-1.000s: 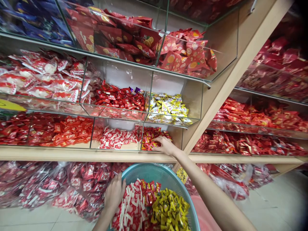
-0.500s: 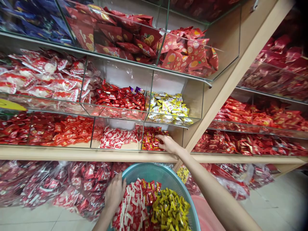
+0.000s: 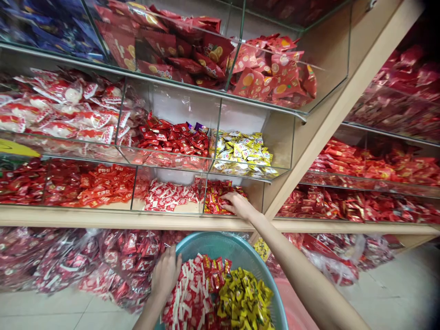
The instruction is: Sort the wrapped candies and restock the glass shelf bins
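My left hand (image 3: 166, 270) is closed over the left rim of a round teal plastic basin (image 3: 237, 245). Inside the basin lie red-and-white wrapped candies (image 3: 189, 293), a smaller pile of red-and-yellow candies (image 3: 216, 270) and yellow wrapped candies (image 3: 244, 298). Reaching over the low glass front of a bottom-shelf compartment, my right hand (image 3: 239, 205) rests on red wrapped candies (image 3: 213, 197). Its fingers are stretched out and slightly bent, their tips among the candies; no candy shows lifted in them.
Glass dividers part the shelf compartments, with red-and-white candies (image 3: 168, 195) to the left and yellow-and-white ones (image 3: 244, 149) above. A wooden upright (image 3: 309, 142) stands right of my hand. Clear bags of candies (image 3: 127, 256) lie under the shelf. A pink tub (image 3: 295, 302) sits beside the basin.
The view has shifted very slightly. My right hand stays at the red candies, its fingers a little lower on the pile. My left hand remains on the basin's rim.
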The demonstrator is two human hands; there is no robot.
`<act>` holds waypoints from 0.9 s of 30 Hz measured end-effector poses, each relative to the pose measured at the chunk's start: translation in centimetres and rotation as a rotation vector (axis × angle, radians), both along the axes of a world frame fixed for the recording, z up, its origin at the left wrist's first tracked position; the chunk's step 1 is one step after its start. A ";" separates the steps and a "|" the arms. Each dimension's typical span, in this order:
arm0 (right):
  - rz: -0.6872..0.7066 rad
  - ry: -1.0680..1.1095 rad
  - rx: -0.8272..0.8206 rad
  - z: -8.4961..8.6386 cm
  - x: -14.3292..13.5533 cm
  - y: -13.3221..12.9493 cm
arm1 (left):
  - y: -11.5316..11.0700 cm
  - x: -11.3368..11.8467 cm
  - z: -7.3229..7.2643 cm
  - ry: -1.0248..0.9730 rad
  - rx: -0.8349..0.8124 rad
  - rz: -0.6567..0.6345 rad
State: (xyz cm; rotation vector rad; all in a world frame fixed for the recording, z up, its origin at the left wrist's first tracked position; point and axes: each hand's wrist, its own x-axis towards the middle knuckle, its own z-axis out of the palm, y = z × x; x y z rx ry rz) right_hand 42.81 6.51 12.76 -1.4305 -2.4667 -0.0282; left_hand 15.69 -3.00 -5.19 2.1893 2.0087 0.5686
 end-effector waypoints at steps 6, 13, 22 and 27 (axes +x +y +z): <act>0.018 -0.053 0.053 0.1 -0.2 -0.4 | 0.0 0.0 0.0 0.005 0.005 0.012; 0.001 0.258 0.222 2.8 -2.3 -5.7 | 0.0 0.0 0.1 0.030 -0.018 0.010; -0.067 0.516 -0.381 -7.7 -5.4 -12.9 | -0.2 0.1 0.5 0.007 -0.030 0.015; -0.488 0.275 -0.507 -16.4 -4.9 -10.8 | -0.2 0.2 0.7 0.014 -0.038 0.015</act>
